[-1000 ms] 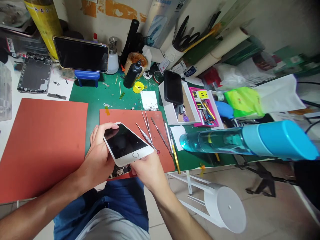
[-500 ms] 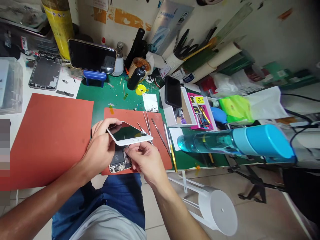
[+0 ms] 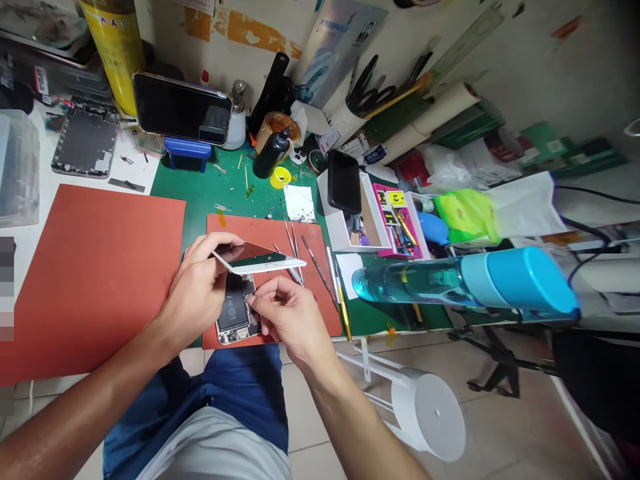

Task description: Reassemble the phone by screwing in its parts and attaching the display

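Note:
An opened phone body [image 3: 234, 310] lies on the red-brown mat [image 3: 313, 233], its battery and inner parts showing. Above it, my left hand [image 3: 200, 280] grips the white-framed phone screen [image 3: 263, 259] by its left end and holds it tilted up. My right hand [image 3: 290, 310] is below the screen, thumb and index finger pinched together at the right side of the phone body. Whatever lies between those fingertips is too small to make out. Tweezers [image 3: 291, 240] rest on the mat behind the screen.
A thin metal tool [image 3: 320, 267] and a gold-handled pen-like tool [image 3: 344, 310] lie to the right. Beyond them is a blue water bottle [image 3: 450, 283]. A white box [image 3: 377, 223] bears a dark phone [image 3: 344, 181]. Another phone [image 3: 183, 109] leans on a blue stand [image 3: 189, 152].
The screen is tilted higher, uncovering more of the phone body. My right hand's fingers stay at the body's right side, and the view has shifted slightly.

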Demonstrator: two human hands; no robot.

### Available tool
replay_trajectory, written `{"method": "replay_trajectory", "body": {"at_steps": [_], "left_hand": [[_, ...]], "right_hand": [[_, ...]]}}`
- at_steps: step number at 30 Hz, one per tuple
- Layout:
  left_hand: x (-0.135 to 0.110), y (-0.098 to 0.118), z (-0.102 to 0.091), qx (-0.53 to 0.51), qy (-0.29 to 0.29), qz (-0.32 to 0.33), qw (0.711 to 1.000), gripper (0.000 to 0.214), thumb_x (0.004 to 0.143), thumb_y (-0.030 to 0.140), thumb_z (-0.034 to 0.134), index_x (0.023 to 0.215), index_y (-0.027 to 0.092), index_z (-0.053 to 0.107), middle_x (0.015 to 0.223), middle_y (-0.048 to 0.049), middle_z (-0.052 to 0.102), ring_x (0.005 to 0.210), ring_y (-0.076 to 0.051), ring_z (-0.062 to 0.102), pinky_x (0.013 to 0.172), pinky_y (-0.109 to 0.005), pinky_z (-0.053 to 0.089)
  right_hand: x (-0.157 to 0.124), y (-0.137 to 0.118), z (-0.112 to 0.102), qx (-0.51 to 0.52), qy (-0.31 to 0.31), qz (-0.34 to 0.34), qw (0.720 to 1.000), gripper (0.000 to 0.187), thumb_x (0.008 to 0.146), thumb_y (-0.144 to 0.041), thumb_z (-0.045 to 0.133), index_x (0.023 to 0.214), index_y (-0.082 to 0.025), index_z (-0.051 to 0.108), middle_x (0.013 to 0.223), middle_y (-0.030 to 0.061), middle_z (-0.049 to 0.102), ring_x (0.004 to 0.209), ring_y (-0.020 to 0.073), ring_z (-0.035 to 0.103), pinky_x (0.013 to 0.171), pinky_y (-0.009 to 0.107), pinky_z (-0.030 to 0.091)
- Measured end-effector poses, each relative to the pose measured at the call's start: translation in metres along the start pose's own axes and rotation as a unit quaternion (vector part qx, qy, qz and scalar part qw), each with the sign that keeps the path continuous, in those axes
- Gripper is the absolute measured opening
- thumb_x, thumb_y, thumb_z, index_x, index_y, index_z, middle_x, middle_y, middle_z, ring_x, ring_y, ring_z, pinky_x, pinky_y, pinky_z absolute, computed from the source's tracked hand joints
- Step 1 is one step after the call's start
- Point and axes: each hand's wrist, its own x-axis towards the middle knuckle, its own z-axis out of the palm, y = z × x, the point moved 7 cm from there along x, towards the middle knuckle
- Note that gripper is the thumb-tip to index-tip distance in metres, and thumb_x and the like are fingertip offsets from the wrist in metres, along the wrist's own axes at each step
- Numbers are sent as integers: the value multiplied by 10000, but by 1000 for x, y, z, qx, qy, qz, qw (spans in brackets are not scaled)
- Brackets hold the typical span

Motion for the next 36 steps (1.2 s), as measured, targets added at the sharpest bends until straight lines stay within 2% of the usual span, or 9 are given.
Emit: {"method": "replay_trajectory", "body": {"at_steps": [7,21,24,26,27,30,31,33,36], "left_hand": [[-1,0,0,-23,-8,-2,1000,428,930,29,468,1236,223,696,1303,-65,731,1289,-226,716,1100,-386,617],[0,-1,0,-9,-13,-11,1000,317,979,77,472,1150,211,703,1336,-77,732,1254,-214,730,1114,-396,613],[-1,-1,1,-21,-16,2,1000,363,951,59,495,1207,216,698,1313,-82,731,1238,-221,739,1114,-414,619],[-2,-1,1,-21,-21,10,1000,388,943,50,501,1235,211,699,1321,-85,719,1217,-213,745,1116,-408,620],[-3,-1,1,-18,-22,15,999,395,942,48,502,1243,207,702,1328,-86,712,1221,-210,740,1120,-405,617],[-7,-2,2,2,-23,30,999,402,947,50,508,1249,205,724,1360,-88,696,1286,-212,700,1157,-409,592],[-8,-2,2,8,-23,33,999,393,948,57,518,1241,206,734,1374,-89,691,1301,-214,687,1166,-413,585],[-9,-4,3,14,-20,37,999,367,948,85,554,1232,210,749,1387,-92,687,1311,-220,675,1173,-425,579],[-9,-4,2,15,-24,47,999,361,919,118,612,1232,212,765,1381,-98,697,1311,-236,677,1157,-433,588]], "right_hand": [[0,2,-2,5,5,-2,1000,275,710,-344,882,759,-209,647,519,-77,606,367,84,501,369,191,390],[-2,3,-2,1,-7,-9,1000,330,751,-421,895,791,-210,644,562,-68,595,412,97,532,383,203,368],[-12,-6,-10,-13,35,-75,996,327,834,-478,862,904,-210,688,619,-58,602,472,106,551,440,225,446],[-29,-24,-18,-68,118,-196,971,289,930,-446,800,1092,-222,712,783,-8,690,617,139,655,573,264,574],[-41,-36,-18,-111,160,-272,942,323,965,-420,777,1215,-232,700,923,38,738,741,169,717,679,302,633],[-77,-63,4,-264,228,-465,814,596,983,-441,782,1502,-230,579,1334,189,713,1175,312,737,989,486,655],[-84,-66,14,-306,237,-498,776,668,979,-484,784,1543,-211,551,1390,224,686,1258,357,703,1039,539,631],[-89,-70,32,-363,259,-518,730,734,975,-567,769,1551,-169,550,1392,265,674,1291,408,673,1054,581,610],[-85,-74,46,-386,294,-507,712,659,985,-528,776,1487,-135,608,1294,262,707,1195,388,717,999,514,625]]}}
